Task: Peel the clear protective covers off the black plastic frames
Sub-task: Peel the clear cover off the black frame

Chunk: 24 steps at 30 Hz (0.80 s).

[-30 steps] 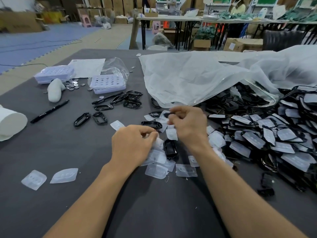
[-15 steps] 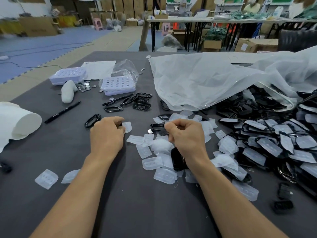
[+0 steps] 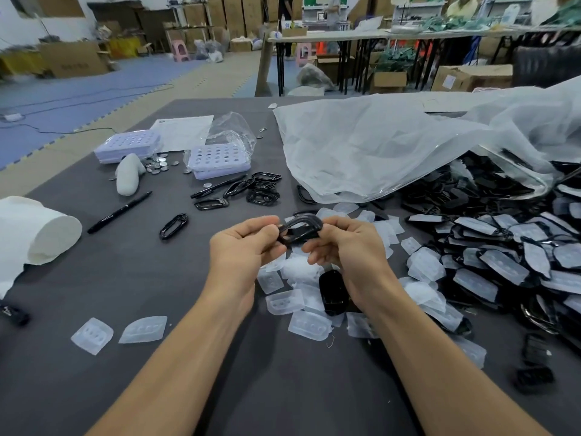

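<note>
A black plastic frame (image 3: 300, 229) is held above the table between both hands. My left hand (image 3: 243, 247) pinches its left end and my right hand (image 3: 347, 247) grips its right end. Loose clear covers (image 3: 284, 302) lie scattered under and in front of my hands, with a black part (image 3: 333, 292) among them. To the right spreads a big pile of covered frames (image 3: 503, 265). Several bare black frames (image 3: 262, 190) lie beyond my hands, and one lone frame (image 3: 173, 226) lies to the left.
A large clear plastic bag (image 3: 393, 146) drapes over the pile at the back right. Two lilac perforated trays (image 3: 220, 160), coin cells (image 3: 157, 165), a black pen (image 3: 119, 212), a white paper roll (image 3: 41, 234) and two clear covers (image 3: 119, 333) sit on the dark table's left side.
My left hand came back from the left and joined my right hand. Both now hold a black frame raised above the scattered covers; before, the right hand was curled low over them.
</note>
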{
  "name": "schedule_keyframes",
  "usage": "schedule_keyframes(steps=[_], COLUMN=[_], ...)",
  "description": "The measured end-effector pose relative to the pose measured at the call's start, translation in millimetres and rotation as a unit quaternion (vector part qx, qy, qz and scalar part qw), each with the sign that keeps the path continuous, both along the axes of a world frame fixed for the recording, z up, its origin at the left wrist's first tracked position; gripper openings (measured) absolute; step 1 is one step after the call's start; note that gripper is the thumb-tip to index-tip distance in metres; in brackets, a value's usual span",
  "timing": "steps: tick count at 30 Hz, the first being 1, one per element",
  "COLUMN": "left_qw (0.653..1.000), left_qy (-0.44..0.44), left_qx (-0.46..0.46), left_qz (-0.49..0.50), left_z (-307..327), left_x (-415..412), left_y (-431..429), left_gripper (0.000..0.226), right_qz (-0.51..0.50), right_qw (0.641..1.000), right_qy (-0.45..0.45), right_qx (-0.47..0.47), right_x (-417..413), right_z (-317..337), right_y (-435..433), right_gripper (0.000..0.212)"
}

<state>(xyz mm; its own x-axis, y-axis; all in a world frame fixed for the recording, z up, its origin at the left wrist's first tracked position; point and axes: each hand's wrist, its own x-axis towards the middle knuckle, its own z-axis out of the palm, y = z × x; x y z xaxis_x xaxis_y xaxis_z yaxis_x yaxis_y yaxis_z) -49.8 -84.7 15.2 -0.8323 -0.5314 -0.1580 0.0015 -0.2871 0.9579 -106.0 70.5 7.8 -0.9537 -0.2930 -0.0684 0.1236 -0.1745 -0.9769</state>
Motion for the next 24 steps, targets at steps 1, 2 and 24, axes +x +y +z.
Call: schedule_keyframes(steps=[1,2,24], left_qw=[1.000,1.000,0.991], left_qy=[-0.002,-0.002,0.005], left_qx=[-0.014,-0.023,-0.131], left_qz=[-0.003,-0.005,-0.031], left_z=[0.1,0.3,-2.3], left_x=[0.7,1.4,2.0], left_y=[-1.5,-2.3,4.3], left_gripper=[0.020,0.022,0.018], right_qz=[0.011,0.021,0.152], right_qw=[1.000,1.000,0.986], right_qy=[0.003,0.004,-0.071], right_qx=[-0.003,-0.008,-0.024], right_x=[-0.2,-0.4,-9.2], right_z=[0.1,0.4,0.0], right_y=[-0.2,-0.6,14.7], right_gripper=[0.026,0.027,0.032])
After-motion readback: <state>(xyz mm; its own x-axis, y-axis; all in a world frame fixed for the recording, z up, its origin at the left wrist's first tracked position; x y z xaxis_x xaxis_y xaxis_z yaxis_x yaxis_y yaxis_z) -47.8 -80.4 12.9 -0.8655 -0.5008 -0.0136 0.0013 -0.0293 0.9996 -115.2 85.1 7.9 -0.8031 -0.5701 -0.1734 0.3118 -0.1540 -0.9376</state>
